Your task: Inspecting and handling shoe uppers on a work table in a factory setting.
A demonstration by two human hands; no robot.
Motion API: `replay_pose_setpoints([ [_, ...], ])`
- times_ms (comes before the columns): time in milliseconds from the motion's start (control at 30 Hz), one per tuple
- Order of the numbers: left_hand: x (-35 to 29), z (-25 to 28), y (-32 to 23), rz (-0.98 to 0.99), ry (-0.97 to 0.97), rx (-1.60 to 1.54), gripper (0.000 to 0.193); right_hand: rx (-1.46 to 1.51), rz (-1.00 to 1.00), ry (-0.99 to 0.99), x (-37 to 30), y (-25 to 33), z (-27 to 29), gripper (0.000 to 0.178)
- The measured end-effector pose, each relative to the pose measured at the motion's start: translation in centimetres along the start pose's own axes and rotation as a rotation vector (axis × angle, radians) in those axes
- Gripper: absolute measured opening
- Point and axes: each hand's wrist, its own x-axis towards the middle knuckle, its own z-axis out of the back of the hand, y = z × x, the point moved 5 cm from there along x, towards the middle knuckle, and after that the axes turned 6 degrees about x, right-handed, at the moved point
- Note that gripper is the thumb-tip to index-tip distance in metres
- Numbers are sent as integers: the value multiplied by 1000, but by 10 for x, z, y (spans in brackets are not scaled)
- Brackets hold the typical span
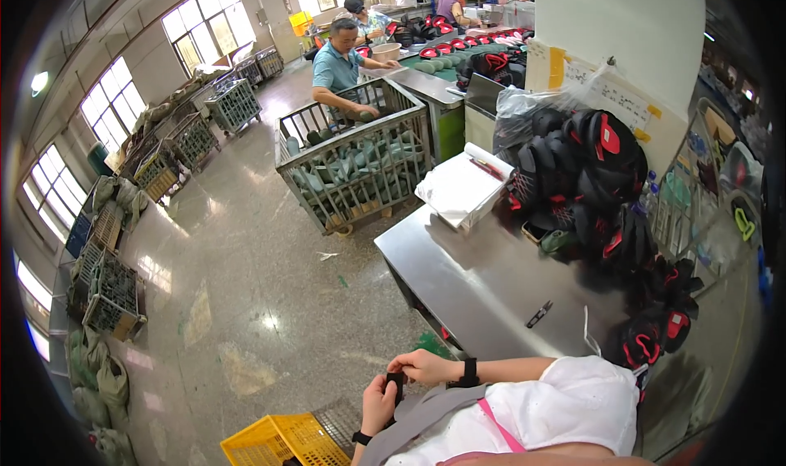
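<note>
My left hand (pixel 378 402), a dark band at its wrist, is closed around a small flat black piece (pixel 396 382) whose exact kind I cannot make out. From the other side my right hand (pixel 424 367), with a black wristband, meets it with bent fingers pinched at the piece's upper edge. Both hands are in front of my body, off the left front of the steel table (pixel 475 290). A small pair of black thread snips (pixel 539 314) lies on the tabletop, away from both hands.
Black and red shoes (pixel 589 171) are heaped along the table's right side. A white box (pixel 458 189) with a pen stands at its far end. Below me sits a yellow crate (pixel 282 441). A person (pixel 336 67) reaches into a metal cage cart (pixel 356 163) of greenish shoe lasts.
</note>
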Motion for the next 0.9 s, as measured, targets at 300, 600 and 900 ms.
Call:
replay_pose_setpoints([
  [300, -6, 0, -6, 25, 13, 90, 14, -148, 66, 136, -2, -1, 0, 18],
  [600, -5, -3, 3, 32, 74, 19, 15, -226, 89, 126, -2, 2, 4, 17],
  [900, 0, -2, 1, -113, 75, 303, 21, -381, 172, 97, -6, 12, 5, 16],
])
